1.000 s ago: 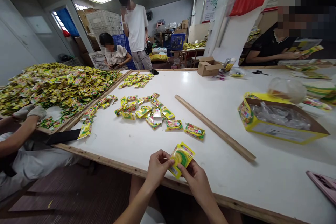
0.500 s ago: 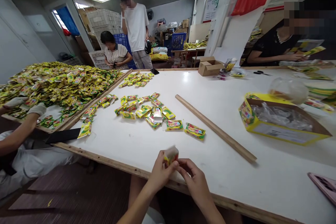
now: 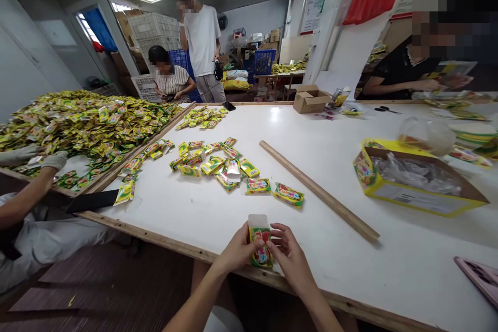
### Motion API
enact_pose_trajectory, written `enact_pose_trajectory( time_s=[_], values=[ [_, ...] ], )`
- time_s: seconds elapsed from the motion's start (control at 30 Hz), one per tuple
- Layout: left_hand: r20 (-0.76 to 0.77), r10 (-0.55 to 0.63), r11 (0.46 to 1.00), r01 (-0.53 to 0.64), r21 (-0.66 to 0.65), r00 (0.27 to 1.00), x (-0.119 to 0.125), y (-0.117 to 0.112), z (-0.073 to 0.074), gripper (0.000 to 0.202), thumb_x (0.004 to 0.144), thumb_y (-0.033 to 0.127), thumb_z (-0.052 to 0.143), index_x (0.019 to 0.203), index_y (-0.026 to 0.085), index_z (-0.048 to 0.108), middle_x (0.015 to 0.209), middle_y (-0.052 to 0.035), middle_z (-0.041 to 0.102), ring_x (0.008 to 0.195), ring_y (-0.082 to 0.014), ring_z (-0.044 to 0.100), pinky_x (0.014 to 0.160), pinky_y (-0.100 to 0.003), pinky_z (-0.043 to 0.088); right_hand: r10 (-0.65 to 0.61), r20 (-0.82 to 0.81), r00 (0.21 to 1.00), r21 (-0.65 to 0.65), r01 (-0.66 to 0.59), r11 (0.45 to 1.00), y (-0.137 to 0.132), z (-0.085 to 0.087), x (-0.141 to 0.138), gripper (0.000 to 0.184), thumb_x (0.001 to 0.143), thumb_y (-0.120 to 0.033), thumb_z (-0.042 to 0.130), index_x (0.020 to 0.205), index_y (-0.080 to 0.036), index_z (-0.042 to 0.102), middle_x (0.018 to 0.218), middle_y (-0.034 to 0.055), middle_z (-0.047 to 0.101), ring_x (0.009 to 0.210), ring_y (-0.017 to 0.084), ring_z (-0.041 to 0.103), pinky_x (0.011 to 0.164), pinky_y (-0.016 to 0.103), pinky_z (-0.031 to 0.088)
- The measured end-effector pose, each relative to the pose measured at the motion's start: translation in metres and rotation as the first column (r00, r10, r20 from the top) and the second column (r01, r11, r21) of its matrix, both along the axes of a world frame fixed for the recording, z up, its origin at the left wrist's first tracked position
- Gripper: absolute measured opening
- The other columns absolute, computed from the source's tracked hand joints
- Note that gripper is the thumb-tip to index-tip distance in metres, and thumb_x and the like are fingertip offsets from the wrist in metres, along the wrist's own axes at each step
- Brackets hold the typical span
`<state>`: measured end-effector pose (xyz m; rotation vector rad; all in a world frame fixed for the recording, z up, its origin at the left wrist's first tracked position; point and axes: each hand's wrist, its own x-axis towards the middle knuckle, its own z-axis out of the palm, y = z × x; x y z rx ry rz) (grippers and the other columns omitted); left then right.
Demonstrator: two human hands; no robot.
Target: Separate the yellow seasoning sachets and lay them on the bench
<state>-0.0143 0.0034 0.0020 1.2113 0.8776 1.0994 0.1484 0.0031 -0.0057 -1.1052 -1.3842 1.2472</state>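
Both my hands hold one small yellow-and-green carton (image 3: 260, 241) upright at the near edge of the white table (image 3: 350, 238). My left hand (image 3: 238, 253) grips its left side and my right hand (image 3: 290, 257) pinches its right side. The carton's white top flap stands open. Several flat folded cartons (image 3: 229, 168) of the same print lie scattered on the table just beyond my hands.
A wooden strip (image 3: 317, 189) lies diagonally across the table. An open yellow box (image 3: 416, 179) with clear plastic bags sits at right. A large heap of cartons (image 3: 78, 122) fills the left table, where a gloved person works. A phone (image 3: 480, 275) lies at the right edge. Other people are behind.
The carton went from flat, face toward me, to squeezed open and upright with its top flap raised. My hands moved slightly closer to the table edge.
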Motion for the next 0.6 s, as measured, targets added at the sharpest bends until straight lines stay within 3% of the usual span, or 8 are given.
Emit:
enact_pose_trajectory(
  time_s=[0.17,0.23,0.33,0.5,0.6],
  values=[
    [0.026,0.188,0.982,-0.187,-0.024,0.982,0.004,-0.004,-0.002,0.047,0.079,0.034,0.069,0.113,0.025,0.039,0.088,0.0007,0.061,0.071,-0.0133,0.061,0.062,-0.023,0.047,0.041,-0.017,0.999,0.014,-0.041,0.999,-0.002,0.002,0.002,0.040,0.085,-0.042,0.060,0.117,-0.022,0.049,0.092,0.0046,0.064,0.084,0.022,0.064,0.074,0.032,0.052],
    [-0.001,0.198,0.980,-0.198,-0.007,0.980,0.003,-0.004,-0.004,0.042,0.079,0.033,0.068,0.110,0.024,0.042,0.084,0.0015,0.060,0.066,-0.0123,0.060,0.058,-0.021,0.045,0.055,-0.007,0.998,0.010,-0.055,0.998,-0.002,0.001,0.005,0.041,0.084,-0.042,0.060,0.119,-0.022,0.049,0.092,0.0043,0.064,0.082,0.021,0.064,0.073,0.032,0.052],
    [-0.058,0.154,0.988,-0.153,0.024,0.986,0.001,-0.001,-0.006,0.029,0.078,0.031,0.068,0.099,0.020,0.050,0.080,0.0012,0.059,0.064,-0.0114,0.057,0.058,-0.021,0.044,0.067,0.067,0.995,0.013,-0.068,0.998,0.001,0.001,0.010,0.037,0.085,-0.045,0.058,0.115,-0.022,0.054,0.090,0.0040,0.064,0.075,0.020,0.063,0.067,0.030,0.051],
    [-0.096,0.162,0.986,-0.157,0.058,0.982,0.002,0.005,-0.007,0.017,0.078,0.029,0.065,0.087,0.017,0.056,0.078,-0.0003,0.060,0.067,-0.0137,0.057,0.063,-0.024,0.046,0.029,0.148,0.989,0.102,-0.044,0.994,0.016,-0.001,0.006,0.031,0.087,-0.051,0.053,0.089,-0.021,0.060,0.081,0.0041,0.064,0.074,0.021,0.061,0.066,0.030,0.050],
    [-0.080,0.214,0.973,-0.206,0.107,0.973,0.005,0.003,-0.005,0.014,0.080,0.027,0.063,0.089,0.018,0.056,0.084,-0.0018,0.061,0.077,-0.0162,0.059,0.071,-0.027,0.048,-0.068,0.060,0.996,0.146,0.058,0.988,0.021,-0.004,-0.002,0.032,0.085,-0.051,0.056,0.096,-0.021,0.058,0.084,0.0049,0.064,0.078,0.022,0.062,0.069,0.031,0.051]
  ],
)
